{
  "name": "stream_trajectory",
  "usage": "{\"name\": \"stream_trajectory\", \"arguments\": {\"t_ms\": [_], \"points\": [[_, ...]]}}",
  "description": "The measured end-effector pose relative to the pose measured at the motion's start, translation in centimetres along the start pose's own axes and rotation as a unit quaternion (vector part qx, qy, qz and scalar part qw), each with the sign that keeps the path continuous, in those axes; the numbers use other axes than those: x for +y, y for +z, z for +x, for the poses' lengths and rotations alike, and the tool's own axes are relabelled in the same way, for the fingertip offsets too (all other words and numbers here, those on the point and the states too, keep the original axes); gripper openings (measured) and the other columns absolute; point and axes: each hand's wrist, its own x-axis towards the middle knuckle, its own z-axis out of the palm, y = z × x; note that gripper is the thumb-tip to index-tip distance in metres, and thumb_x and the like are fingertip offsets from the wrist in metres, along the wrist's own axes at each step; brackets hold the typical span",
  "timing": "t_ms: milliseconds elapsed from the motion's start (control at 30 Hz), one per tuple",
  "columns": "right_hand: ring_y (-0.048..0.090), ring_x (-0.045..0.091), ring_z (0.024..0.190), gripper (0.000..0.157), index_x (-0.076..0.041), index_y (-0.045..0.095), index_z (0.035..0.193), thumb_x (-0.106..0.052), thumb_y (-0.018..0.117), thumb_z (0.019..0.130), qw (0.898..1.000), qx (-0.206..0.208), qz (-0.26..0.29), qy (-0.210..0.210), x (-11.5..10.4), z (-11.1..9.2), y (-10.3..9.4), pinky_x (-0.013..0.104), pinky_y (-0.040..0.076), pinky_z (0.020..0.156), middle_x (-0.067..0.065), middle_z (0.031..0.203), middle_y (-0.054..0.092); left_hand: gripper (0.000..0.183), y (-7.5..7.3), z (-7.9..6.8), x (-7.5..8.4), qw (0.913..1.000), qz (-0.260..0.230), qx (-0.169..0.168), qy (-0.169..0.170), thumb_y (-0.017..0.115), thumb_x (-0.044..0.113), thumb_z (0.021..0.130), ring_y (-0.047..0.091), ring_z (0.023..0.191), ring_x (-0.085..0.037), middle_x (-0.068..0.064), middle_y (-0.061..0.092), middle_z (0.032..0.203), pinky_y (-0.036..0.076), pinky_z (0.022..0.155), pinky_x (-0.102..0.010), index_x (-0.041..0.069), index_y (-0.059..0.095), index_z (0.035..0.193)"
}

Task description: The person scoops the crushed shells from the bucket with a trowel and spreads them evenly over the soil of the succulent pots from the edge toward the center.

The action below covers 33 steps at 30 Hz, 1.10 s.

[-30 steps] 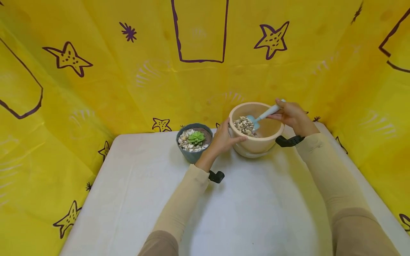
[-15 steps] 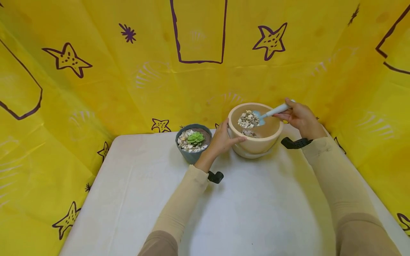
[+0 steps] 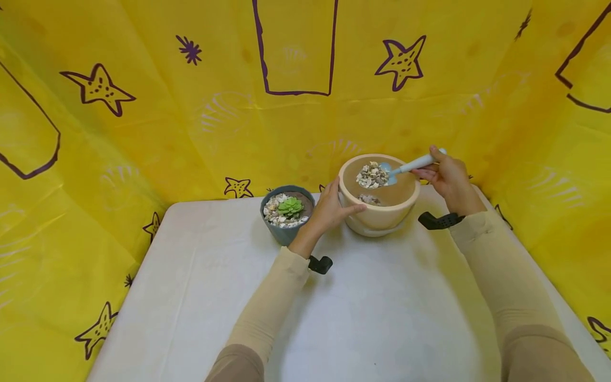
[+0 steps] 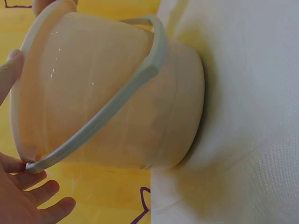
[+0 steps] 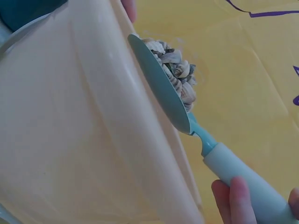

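A cream bucket (image 3: pixel 379 216) with a pale handle (image 4: pixel 107 112) stands upright at the table's back. My left hand (image 3: pixel 329 209) holds its left side near the rim, thumb at the front; in the left wrist view the fingers lie by the handle's pivot. My right hand (image 3: pixel 451 178) grips the handle of a light blue trowel (image 5: pixel 161 86). Small shells and stone-like bits (image 5: pixel 177 74) are heaped on the blade, level with or just above the bucket's rim. More bits (image 3: pixel 369 199) lie inside the bucket.
Left of the bucket stands a grey-blue pot (image 3: pixel 285 234) with a green succulent (image 3: pixel 290 207), pale stones and a brown patch. Both stand on a white-covered table (image 3: pixel 363 307). Yellow patterned cloth (image 3: pixel 296 132) hangs behind and at the sides.
My right hand has lifted the trowel with its heap up from inside the bucket and moved slightly right. My left hand has stayed on the bucket.
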Motion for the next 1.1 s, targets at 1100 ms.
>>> {"name": "stream_trajectory", "arguments": {"t_ms": [1100], "points": [[0.074, 0.029, 0.074, 0.026, -0.006, 0.048, 0.105, -0.022, 0.064, 0.092, 0.999, -0.017, 0.011, -0.035, 0.6, -1.5, 0.3, 0.039, 0.061, 0.069, 0.017, 0.077, 0.069, 0.097, -1.4, -0.7, 0.3, 0.9986, 0.041, 0.023, 0.021, 0.069, 0.059, 0.082, 0.029, 0.147, -0.03, -0.012, 0.029, 0.158, 0.032, 0.116, -0.051, 0.012, 0.025, 0.155]]}}
